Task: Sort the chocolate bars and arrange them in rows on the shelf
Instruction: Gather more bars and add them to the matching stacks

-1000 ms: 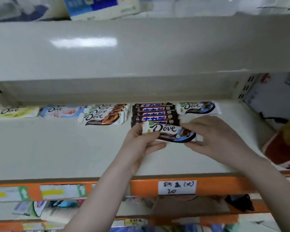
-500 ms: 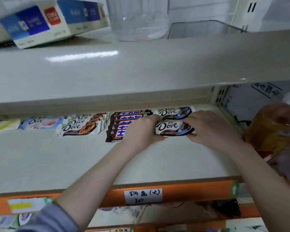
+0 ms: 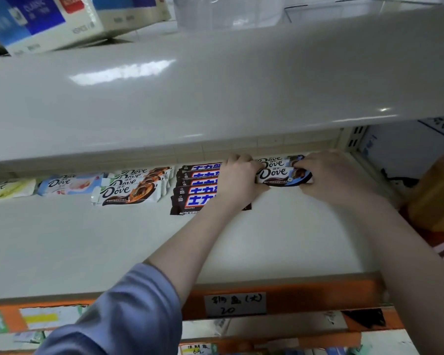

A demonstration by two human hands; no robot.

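**Blue Dove bar held at both ends near the back of the shelf**

A blue-and-white Dove bar [image 3: 282, 176] is gripped at its left end by the left hand [image 3: 237, 180] and at its right end by the right hand [image 3: 328, 175], fingers of both hands curled round the wrapper. The bar is held lengthwise, low over the pale shelf [image 3: 280, 239], directly in front of a second bar of the same kind [image 3: 277, 161] that lies against the back edge. Immediately left of the held bar, a row of dark bars with blue lettering [image 3: 195, 190] is laid out front to back, its right ends covered by the left hand. Further left of that row, a stack of orange-and-white Dove bars [image 3: 131, 188] is seen, then a pale blue Dove bar [image 3: 67, 185], then a yellow-green Dove bar [image 3: 8, 188] at the frame's edge. Below the held bar, an orange rail [image 3: 305, 295] along the shelf's front carries a handwritten label [image 3: 235, 303]. A blue sleeve [image 3: 128, 316] covers the left forearm. Above, on the upper shelf [image 3: 215, 85], a blue-and-white box [image 3: 46, 24] is resting.
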